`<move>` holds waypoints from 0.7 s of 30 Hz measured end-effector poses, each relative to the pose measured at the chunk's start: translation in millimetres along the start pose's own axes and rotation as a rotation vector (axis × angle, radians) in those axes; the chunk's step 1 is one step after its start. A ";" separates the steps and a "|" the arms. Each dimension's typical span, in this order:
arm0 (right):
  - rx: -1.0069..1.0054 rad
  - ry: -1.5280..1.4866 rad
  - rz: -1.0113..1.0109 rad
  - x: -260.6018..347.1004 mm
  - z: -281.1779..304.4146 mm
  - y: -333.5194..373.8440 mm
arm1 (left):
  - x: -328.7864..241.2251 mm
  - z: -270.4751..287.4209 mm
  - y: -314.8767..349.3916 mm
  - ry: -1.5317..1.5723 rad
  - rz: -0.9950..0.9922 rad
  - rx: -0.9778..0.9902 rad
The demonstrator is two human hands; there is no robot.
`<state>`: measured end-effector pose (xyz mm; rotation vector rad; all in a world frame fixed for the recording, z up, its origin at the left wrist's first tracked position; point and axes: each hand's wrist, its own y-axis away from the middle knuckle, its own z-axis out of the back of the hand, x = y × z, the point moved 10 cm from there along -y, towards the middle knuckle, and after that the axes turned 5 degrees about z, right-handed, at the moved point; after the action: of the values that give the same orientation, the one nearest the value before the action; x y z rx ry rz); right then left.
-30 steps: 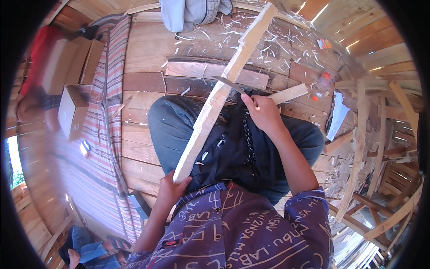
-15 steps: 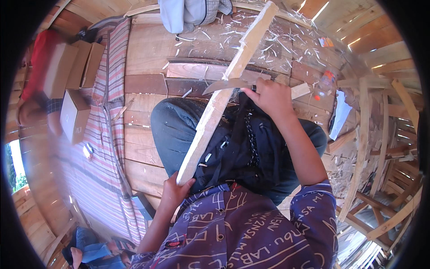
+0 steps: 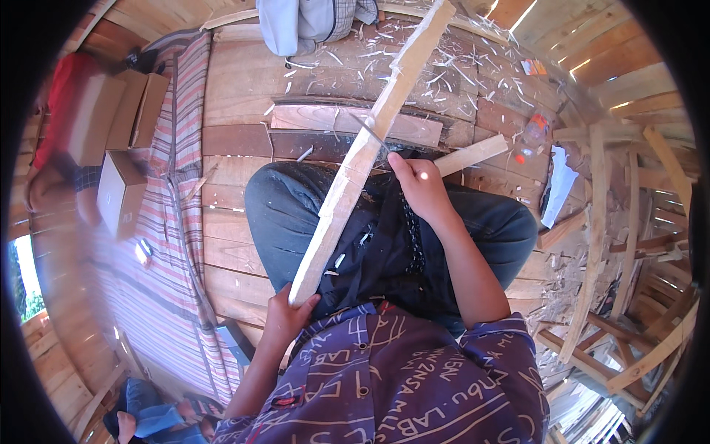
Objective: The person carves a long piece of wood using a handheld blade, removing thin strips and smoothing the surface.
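Observation:
A long pale strip of wood (image 3: pixel 333 214) slants from my lap up and away to the right, its edges roughly hewn and stepped. My left hand (image 3: pixel 287 314) is closed round its near end, close to my waist. My right hand (image 3: pixel 421 185) is closed on the handle of a knife (image 3: pixel 372 132), which is mostly hidden by the fingers. The thin blade is seen nearly edge-on and lies across the strip, about midway along it. A black bag or cloth with straps (image 3: pixel 392 251) covers my lap between my bent knees.
Wood shavings (image 3: pixel 458 70) litter the plank floor. Ahead lie a pinkish board (image 3: pixel 355 122), a short pale stick (image 3: pixel 473 154), a plastic bottle (image 3: pixel 536 133) and a grey cloth (image 3: pixel 296 26). Left are a striped mat (image 3: pixel 159 274), cardboard boxes (image 3: pixel 122 192) and other people; right, a wooden frame (image 3: pixel 596 244).
My right hand has moved down and left toward me and turned, so the knife's blade now shows edge-on rather than broadside. My left hand keeps its hold on the strip.

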<state>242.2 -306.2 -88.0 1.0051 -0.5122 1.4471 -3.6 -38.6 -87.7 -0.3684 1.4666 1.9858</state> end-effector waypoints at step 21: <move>-0.309 0.857 0.472 43.7 51.9 -13.8 | 2.7 1.7 -0.4 -0.071 0.047 0.009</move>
<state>274.7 -320.9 -28.7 -0.0418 -0.3201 1.9666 -5.2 -36.1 -88.9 -0.2589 1.4516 2.0078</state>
